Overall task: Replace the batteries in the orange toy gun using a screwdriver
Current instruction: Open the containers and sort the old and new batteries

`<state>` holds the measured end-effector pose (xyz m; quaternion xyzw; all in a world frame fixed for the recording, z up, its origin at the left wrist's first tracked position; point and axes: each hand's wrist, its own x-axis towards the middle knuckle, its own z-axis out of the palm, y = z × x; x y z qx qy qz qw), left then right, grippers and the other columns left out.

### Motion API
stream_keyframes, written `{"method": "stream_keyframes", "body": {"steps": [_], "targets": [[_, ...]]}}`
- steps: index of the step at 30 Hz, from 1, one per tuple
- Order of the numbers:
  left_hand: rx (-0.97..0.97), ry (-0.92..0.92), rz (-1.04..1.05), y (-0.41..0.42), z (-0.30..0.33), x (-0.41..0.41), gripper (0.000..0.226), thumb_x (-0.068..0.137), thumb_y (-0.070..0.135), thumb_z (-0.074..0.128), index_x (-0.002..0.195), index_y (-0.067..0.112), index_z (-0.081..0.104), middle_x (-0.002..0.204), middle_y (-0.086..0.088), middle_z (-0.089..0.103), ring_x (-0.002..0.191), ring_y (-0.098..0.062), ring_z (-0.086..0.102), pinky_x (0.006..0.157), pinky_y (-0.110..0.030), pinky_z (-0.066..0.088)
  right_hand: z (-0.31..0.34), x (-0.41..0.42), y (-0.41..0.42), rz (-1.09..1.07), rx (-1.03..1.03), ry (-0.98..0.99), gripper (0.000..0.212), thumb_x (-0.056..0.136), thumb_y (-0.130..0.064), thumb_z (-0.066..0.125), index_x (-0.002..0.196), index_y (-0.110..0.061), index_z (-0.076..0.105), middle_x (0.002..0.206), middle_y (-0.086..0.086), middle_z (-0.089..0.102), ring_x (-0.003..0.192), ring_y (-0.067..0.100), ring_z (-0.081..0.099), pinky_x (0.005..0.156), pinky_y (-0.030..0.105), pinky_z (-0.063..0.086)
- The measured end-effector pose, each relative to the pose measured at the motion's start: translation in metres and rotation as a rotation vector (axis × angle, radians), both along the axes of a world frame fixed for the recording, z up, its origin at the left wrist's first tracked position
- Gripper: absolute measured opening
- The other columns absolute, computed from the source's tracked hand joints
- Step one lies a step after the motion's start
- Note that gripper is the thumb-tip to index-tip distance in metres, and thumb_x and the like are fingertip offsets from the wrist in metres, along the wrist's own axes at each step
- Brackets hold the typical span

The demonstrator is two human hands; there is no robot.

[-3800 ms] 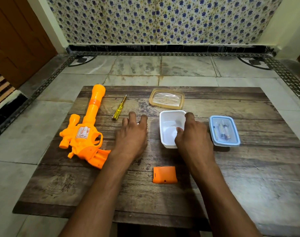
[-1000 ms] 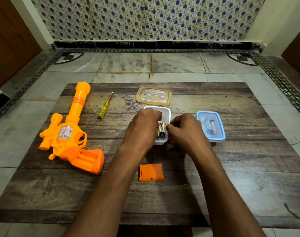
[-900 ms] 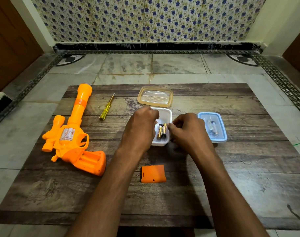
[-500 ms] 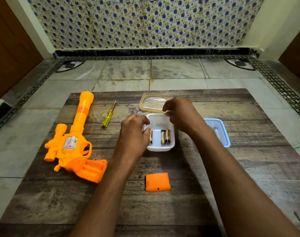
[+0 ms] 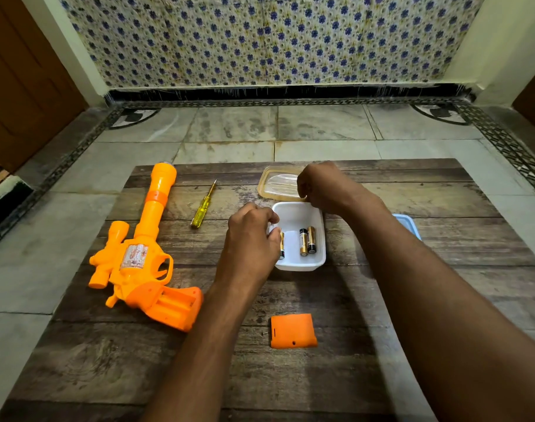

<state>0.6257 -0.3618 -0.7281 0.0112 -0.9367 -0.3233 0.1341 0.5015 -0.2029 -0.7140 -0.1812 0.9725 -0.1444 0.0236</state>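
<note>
The orange toy gun (image 5: 144, 254) lies at the table's left, its grip compartment (image 5: 174, 303) uncovered. Its orange battery cover (image 5: 293, 330) lies near the front, a small screw (image 5: 263, 332) beside it. A yellow screwdriver (image 5: 203, 205) rests right of the barrel. The white container (image 5: 299, 268) holds three batteries: a pair (image 5: 307, 240) and one (image 5: 282, 245) half hidden by my left hand (image 5: 251, 236), whose curled fingers hold the container's left rim. My right hand (image 5: 324, 187) grips the right edge of the tan lid (image 5: 278, 182) behind the container.
A blue-lidded container (image 5: 409, 225) stands at the right, mostly hidden by my right forearm. The low wooden table (image 5: 107, 360) sits on a tiled floor, with a patterned wall behind and wooden doors at both sides.
My right hand left the white container and went back to the tan lid. Three batteries now lie in the container. My left hand stayed at its left rim.
</note>
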Motion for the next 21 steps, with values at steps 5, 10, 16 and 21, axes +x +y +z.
{"method": "stream_keyframes", "body": {"steps": [5, 10, 16, 21], "targets": [[0.017, -0.007, -0.002, 0.001, 0.0, 0.002, 0.025, 0.095, 0.013, 0.072, 0.119, 0.01, 0.074, 0.115, -0.003, 0.064, 0.078, -0.011, 0.058, 0.067, -0.01, 0.037, 0.008, 0.0, 0.002, 0.04, 0.035, 0.02, 0.03, 0.08, 0.011, 0.066, 0.072, -0.017, 0.072, 0.085, 0.009, 0.072, 0.074, 0.023, 0.067, 0.069, 0.032, 0.057], [0.047, -0.025, -0.007, 0.001, 0.002, 0.002, 0.024, 0.095, 0.014, 0.071, 0.118, 0.011, 0.073, 0.115, -0.003, 0.063, 0.077, -0.012, 0.059, 0.062, -0.009, 0.037, 0.017, 0.013, 0.002, 0.041, 0.098, 0.14, 0.021, 0.086, -0.001, 0.067, 0.088, -0.02, 0.076, 0.095, 0.005, 0.071, 0.091, 0.025, 0.064, 0.085, 0.038, 0.049], [0.071, -0.031, -0.015, 0.0, 0.003, 0.004, 0.023, 0.096, 0.015, 0.071, 0.119, 0.011, 0.073, 0.114, -0.003, 0.062, 0.079, -0.012, 0.06, 0.061, -0.006, 0.035, 0.018, 0.027, 0.008, 0.035, 0.12, 0.303, 0.023, 0.084, 0.001, 0.066, 0.093, -0.018, 0.075, 0.098, 0.0, 0.071, 0.103, 0.026, 0.055, 0.083, 0.039, 0.038], [0.065, 0.026, -0.014, -0.001, 0.001, 0.0, 0.02, 0.099, 0.023, 0.068, 0.115, 0.013, 0.072, 0.11, -0.003, 0.067, 0.089, -0.016, 0.067, 0.075, -0.033, 0.059, 0.034, 0.046, 0.004, -0.03, -0.114, 0.346, 0.022, 0.082, 0.005, 0.069, 0.087, -0.016, 0.076, 0.091, -0.002, 0.069, 0.095, 0.023, 0.06, 0.077, 0.038, 0.046]]}}
